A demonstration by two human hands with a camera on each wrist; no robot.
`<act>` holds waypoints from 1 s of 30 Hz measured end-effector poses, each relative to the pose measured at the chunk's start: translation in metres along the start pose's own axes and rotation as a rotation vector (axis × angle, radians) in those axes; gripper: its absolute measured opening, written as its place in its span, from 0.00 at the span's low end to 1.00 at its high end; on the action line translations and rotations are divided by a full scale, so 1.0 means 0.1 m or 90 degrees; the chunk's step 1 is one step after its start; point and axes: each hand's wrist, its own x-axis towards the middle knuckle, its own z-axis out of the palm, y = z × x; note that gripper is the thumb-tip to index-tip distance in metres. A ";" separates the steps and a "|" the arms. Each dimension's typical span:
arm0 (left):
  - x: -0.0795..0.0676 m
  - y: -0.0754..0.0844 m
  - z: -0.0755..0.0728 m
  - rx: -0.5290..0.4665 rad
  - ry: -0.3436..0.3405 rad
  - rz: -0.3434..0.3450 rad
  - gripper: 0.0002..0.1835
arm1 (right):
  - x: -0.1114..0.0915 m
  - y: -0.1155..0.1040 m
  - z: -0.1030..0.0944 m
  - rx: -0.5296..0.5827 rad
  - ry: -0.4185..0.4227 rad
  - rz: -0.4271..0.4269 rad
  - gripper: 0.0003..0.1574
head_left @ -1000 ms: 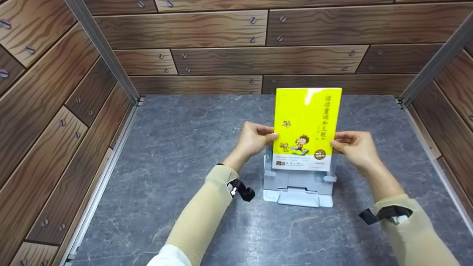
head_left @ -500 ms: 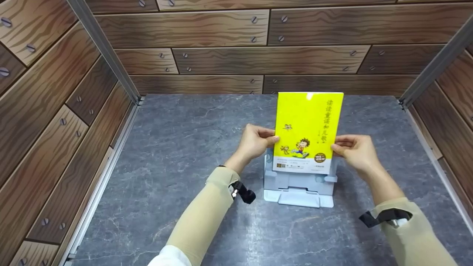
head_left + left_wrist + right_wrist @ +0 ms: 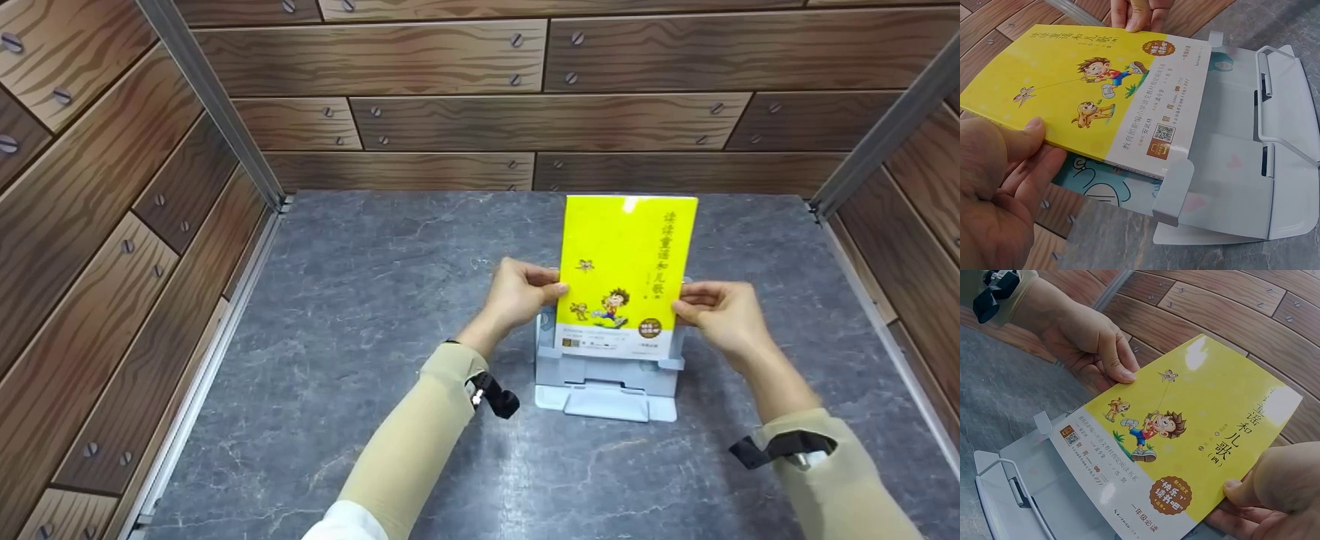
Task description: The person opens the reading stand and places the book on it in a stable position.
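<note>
A thin yellow book with a cartoon boy and dog on its cover stands upright, leaning back over a pale blue-grey book stand. My left hand pinches its left edge, thumb on the cover and fingers behind. On the opposite edge my right hand pinches it the same way. In the left wrist view the book's white lower band lies close to the stand's small page clip. The stand's wire bar and front lip sit below the book. The book hides most of the stand's back plate.
The stand rests on a grey marbled tabletop. Wood-patterned panels wall the back and both sides, with metal rails along the corners. A black wrist camera mount juts from the left sleeve.
Both hands have moved the book slightly downward, lowering it along the stand. The grip on each edge stays the same, and the stand has not moved.
</note>
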 end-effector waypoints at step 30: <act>-0.06 -0.11 -0.01 0.086 -0.002 0.006 0.08 | -0.08 0.11 0.06 -0.030 0.016 0.001 0.22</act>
